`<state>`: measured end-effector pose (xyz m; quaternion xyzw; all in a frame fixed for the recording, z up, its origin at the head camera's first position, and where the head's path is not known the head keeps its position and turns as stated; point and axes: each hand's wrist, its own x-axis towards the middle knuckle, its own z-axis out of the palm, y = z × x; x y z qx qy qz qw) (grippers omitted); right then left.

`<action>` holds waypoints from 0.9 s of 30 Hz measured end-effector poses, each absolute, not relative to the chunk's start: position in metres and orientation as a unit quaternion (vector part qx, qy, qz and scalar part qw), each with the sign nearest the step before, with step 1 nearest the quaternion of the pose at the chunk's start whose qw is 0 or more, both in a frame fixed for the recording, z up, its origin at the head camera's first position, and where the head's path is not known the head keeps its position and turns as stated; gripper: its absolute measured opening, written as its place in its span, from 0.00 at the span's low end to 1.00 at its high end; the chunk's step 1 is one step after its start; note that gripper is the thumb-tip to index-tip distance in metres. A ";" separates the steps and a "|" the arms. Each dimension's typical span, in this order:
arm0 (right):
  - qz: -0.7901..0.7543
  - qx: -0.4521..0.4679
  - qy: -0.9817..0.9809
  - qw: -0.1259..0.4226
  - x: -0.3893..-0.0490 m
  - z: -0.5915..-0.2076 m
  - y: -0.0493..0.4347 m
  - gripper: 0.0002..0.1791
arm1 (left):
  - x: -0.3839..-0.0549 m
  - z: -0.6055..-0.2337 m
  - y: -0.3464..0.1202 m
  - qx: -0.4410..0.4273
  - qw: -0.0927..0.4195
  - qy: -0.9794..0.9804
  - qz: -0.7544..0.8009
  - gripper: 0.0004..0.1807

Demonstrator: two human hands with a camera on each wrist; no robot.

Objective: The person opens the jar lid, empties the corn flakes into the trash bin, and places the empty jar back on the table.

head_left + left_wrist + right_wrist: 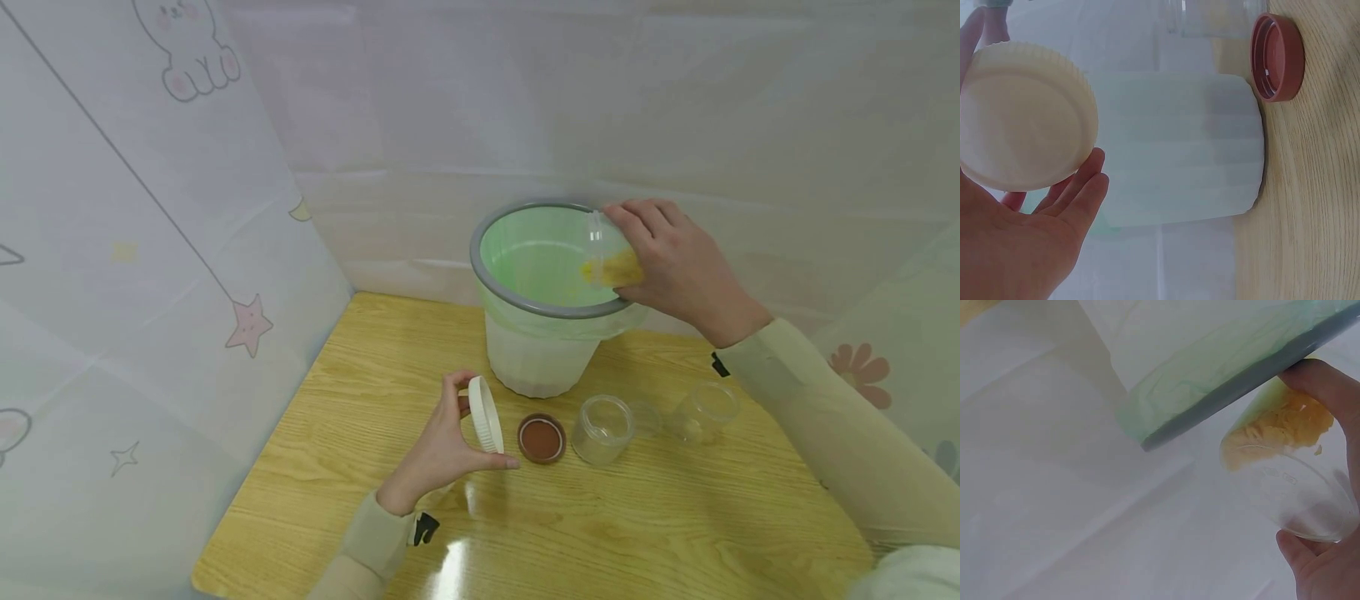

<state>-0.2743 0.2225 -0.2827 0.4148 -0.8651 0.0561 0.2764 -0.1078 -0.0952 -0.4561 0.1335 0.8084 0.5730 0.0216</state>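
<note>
My right hand point(675, 262) grips a clear jar point(611, 250) holding yellow flakes point(1282, 428), tilted mouth-down over the rim of a white bin point(536, 358) with a green liner point(540, 254) and grey ring point(1241, 387). My left hand point(442, 446) holds a white ribbed lid point(486, 414) on edge between thumb and fingers, just above the wooden table point(337, 433). In the left wrist view the white lid point(1025, 115) fills the upper left, in front of the bin's wall point(1179, 150).
A brown lid point(542, 438) lies upside down on the table next to the white lid. Right of it stand an empty clear jar point(602, 428) and another clear jar point(703, 412) lying further right. White patterned curtains point(150, 250) close in left and behind.
</note>
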 end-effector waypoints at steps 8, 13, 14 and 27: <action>0.049 0.423 -0.863 0.273 -0.274 -0.281 0.221 0.63 | -0.107 -0.457 -0.095 0.134 0.021 0.810 0.571 0.67; 0.047 0.428 -0.858 0.278 -0.274 -0.281 0.221 0.63 | -0.108 -0.458 -0.095 0.133 0.021 0.812 0.567 0.67; 0.048 0.429 -0.858 0.279 -0.274 -0.281 0.221 0.63 | -0.108 -0.458 -0.095 0.133 0.020 0.813 0.567 0.67; 0.033 0.431 -0.857 0.282 -0.274 -0.281 0.221 0.64 | -0.107 -0.458 -0.095 0.135 0.020 0.811 0.568 0.68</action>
